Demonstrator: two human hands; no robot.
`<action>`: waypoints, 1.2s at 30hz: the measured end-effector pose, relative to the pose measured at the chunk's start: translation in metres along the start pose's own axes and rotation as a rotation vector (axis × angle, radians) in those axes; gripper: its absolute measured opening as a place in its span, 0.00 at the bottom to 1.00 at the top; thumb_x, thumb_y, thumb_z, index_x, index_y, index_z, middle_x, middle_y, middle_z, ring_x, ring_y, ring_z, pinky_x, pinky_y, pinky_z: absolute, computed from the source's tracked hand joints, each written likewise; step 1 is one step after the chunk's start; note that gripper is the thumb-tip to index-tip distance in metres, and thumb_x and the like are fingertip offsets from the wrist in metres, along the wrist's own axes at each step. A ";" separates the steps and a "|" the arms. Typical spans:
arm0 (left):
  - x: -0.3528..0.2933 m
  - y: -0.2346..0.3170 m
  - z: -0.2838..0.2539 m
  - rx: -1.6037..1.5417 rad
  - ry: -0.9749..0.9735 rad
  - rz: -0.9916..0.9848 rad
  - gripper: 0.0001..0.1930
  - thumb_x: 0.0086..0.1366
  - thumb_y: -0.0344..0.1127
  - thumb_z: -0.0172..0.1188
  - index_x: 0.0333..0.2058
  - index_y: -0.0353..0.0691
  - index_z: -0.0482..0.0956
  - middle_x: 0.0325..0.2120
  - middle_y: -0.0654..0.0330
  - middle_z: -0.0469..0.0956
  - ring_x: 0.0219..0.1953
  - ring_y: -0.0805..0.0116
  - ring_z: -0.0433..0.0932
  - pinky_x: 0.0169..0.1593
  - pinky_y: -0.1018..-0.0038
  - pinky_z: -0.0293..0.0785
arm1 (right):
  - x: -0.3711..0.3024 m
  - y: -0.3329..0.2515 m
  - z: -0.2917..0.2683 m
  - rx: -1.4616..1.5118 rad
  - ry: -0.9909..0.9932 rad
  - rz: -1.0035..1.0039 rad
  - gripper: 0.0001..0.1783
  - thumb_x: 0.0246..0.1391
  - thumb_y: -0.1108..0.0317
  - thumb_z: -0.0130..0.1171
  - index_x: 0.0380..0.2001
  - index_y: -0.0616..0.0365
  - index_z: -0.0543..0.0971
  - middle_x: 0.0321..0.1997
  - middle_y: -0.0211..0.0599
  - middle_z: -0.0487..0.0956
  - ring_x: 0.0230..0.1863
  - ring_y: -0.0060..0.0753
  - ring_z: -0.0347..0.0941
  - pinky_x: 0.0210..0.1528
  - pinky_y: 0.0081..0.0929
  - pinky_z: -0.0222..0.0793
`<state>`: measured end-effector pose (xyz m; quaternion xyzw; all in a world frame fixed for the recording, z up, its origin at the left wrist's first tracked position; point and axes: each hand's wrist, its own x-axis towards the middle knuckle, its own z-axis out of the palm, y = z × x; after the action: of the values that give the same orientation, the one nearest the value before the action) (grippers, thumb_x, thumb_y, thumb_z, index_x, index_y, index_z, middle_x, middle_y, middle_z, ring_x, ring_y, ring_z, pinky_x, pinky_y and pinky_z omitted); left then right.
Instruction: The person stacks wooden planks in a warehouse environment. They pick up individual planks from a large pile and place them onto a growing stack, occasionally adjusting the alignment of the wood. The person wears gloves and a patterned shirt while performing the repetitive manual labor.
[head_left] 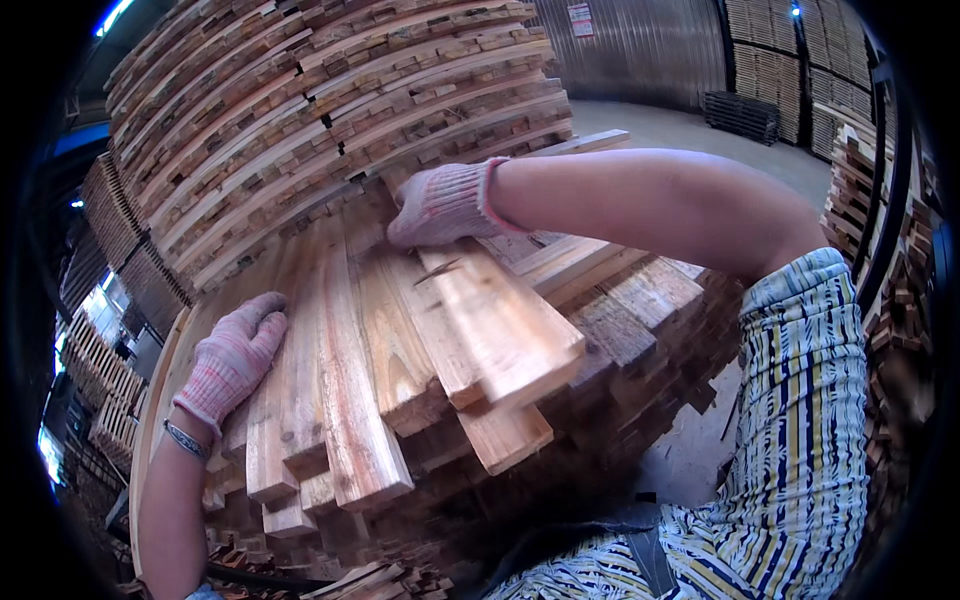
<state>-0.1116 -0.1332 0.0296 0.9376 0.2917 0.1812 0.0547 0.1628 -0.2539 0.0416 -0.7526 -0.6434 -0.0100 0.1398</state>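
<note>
Two gloved hands rest on the plank pile (400, 400): your left hand (235, 355) lies flat on the left boards, your right hand (440, 205) presses the top plank's (500, 310) far end; its length runs toward you.

The left hand (232, 358), in a pinkish knit glove with a bracelet at the wrist, lies flat on the left edge of a bundle of rough wooden planks (370, 360) whose cut ends point toward the viewer. The right hand (443, 205), gloved the same way, presses fingers-down on the far end of the top plank (500, 320), a paler board lying slantwise across the others. Behind the bundle rises a tall stack of layered boards (330, 110), with more lumber stacks (775, 60) by a corrugated metal wall (640, 45) across the concrete floor (700, 135).
</note>
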 end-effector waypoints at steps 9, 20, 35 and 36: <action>0.005 -0.008 0.010 0.072 -0.007 -0.009 0.21 0.69 0.46 0.48 0.53 0.39 0.75 0.53 0.48 0.77 0.56 0.48 0.74 0.60 0.62 0.68 | -0.008 0.085 0.015 0.131 0.038 0.039 0.28 0.61 0.51 0.46 0.57 0.57 0.75 0.54 0.52 0.78 0.51 0.50 0.76 0.57 0.37 0.69; -0.006 0.045 -0.006 0.596 0.142 -0.001 0.20 0.68 0.43 0.51 0.52 0.35 0.75 0.48 0.43 0.78 0.51 0.46 0.76 0.56 0.60 0.73 | -0.001 0.055 0.024 -0.009 0.476 0.121 0.27 0.64 0.49 0.46 0.54 0.59 0.74 0.54 0.60 0.77 0.55 0.56 0.74 0.56 0.43 0.71; -0.121 0.130 0.035 0.678 0.449 0.501 0.37 0.62 0.54 0.58 0.60 0.28 0.63 0.53 0.41 0.72 0.57 0.49 0.71 0.63 0.55 0.63 | -0.164 -0.055 0.054 -0.328 0.870 -0.453 0.24 0.55 0.46 0.57 0.43 0.55 0.79 0.45 0.47 0.78 0.48 0.53 0.76 0.53 0.44 0.70; -0.119 0.132 0.036 0.622 0.346 0.424 0.37 0.62 0.54 0.58 0.59 0.28 0.64 0.51 0.43 0.72 0.55 0.50 0.72 0.61 0.54 0.64 | -0.159 -0.053 0.057 -0.313 0.858 -0.451 0.22 0.56 0.47 0.57 0.40 0.54 0.79 0.42 0.44 0.78 0.46 0.50 0.76 0.51 0.43 0.70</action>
<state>-0.1191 -0.3094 -0.0130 0.9045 0.1380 0.2468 -0.3194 0.0749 -0.3882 -0.0338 -0.5349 -0.6652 -0.4445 0.2716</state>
